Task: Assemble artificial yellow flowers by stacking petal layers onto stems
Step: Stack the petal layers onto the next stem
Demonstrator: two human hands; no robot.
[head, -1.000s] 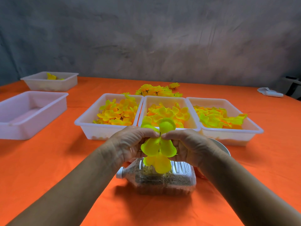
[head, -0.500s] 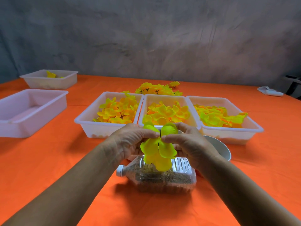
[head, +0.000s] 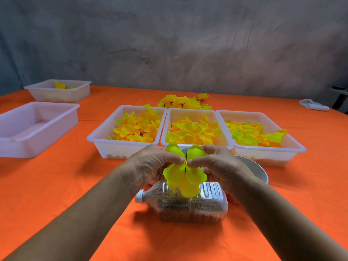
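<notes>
A yellow-green petal layer (head: 183,176) sits on a thin dark stem (head: 186,156) held upright between both hands, above a plastic bottle. My left hand (head: 152,164) pinches the petal layer from the left beside the stem. My right hand (head: 218,162) pinches it from the right. Three white trays of loose yellow petals stand side by side just beyond: left tray (head: 98,137), middle tray (head: 190,112), right tray (head: 299,147). A pile of finished yellow flowers (head: 180,103) lies behind the trays.
A plastic bottle (head: 188,204) filled with brown grains lies on its side under my hands. A white bowl (head: 258,170) sits behind my right wrist. Two more white trays (head: 37,127) (head: 58,91) stand at the far left. A white cloth (head: 312,105) lies far right on the orange tablecloth.
Both hands have shifted slightly on the petal layer, and the dark stem tip now shows above the petals between my fingertips.
</notes>
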